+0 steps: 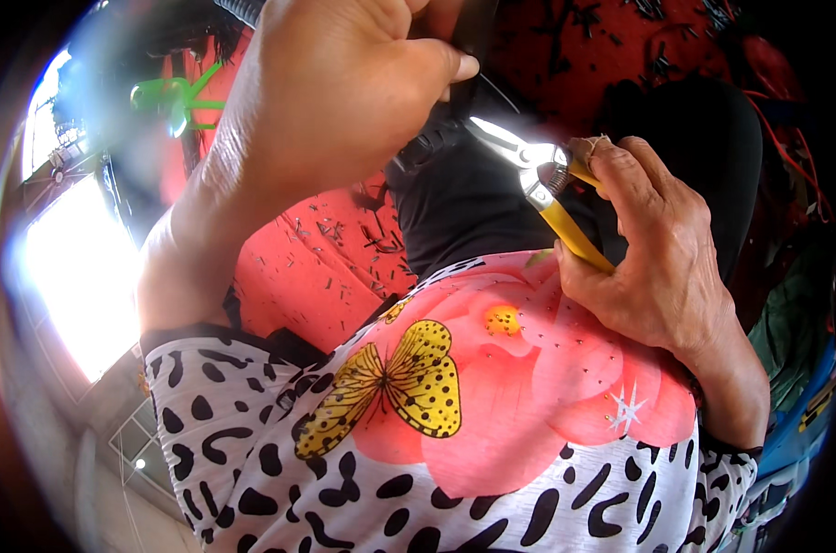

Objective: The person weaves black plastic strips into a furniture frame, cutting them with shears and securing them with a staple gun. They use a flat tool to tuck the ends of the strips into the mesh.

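Observation:
Yellow-handled spring snips (570,226) rest in my right hand (662,244), fingers wrapped round one handle and thumb along the other. Their bright silver blades point up and left and stand apart. My left hand (344,78) is closed, thumb pressed in, on a dark flat piece (474,55) near the top edge. What that piece is I cannot make out. The blade tips lie just below it; whether they touch it is unclear. Other black parts (423,147) show under my left hand, partly hidden by it.
Red sheeting (317,249) spreads below, strewn with short black offcuts (381,241). A green plastic object (174,97) lies at the upper left. Red cords (787,138) run along the right side. Black trouser legs (464,207) lie beneath my hands.

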Demonstrator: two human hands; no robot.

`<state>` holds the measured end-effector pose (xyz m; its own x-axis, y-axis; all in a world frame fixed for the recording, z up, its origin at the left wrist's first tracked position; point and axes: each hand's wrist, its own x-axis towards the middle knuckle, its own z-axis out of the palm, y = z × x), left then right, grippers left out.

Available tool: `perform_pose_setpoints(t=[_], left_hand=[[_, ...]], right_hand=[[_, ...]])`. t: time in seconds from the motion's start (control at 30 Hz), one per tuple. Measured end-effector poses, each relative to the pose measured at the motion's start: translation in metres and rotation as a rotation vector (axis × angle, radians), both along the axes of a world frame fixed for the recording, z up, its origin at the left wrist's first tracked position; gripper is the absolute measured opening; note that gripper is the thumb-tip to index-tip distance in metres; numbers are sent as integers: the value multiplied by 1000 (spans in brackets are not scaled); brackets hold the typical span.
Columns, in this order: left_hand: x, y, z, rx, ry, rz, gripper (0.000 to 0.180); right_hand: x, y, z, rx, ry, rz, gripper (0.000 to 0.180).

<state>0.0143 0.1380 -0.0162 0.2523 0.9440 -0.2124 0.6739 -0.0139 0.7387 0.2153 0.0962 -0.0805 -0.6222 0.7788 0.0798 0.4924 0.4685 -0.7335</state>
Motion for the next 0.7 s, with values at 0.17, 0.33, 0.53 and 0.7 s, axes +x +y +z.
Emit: perform_pose_setpoints(t=[0.17,0.33,0.53,0.7], left_hand=[[1,1,2,36,38,-49,14],[0,7,4,-82,-138,-14,15],[5,0,2,27,0,-3,15],[-1,5,-2,-15,-71,-44,15]], right_hand=[[-1,0,1,-82,13,-35,53],[1,1,0,-106,27,-49,52],[-1,5,1,-127,49,-12,50],[-3,9,1,-103,-1,9,49]])
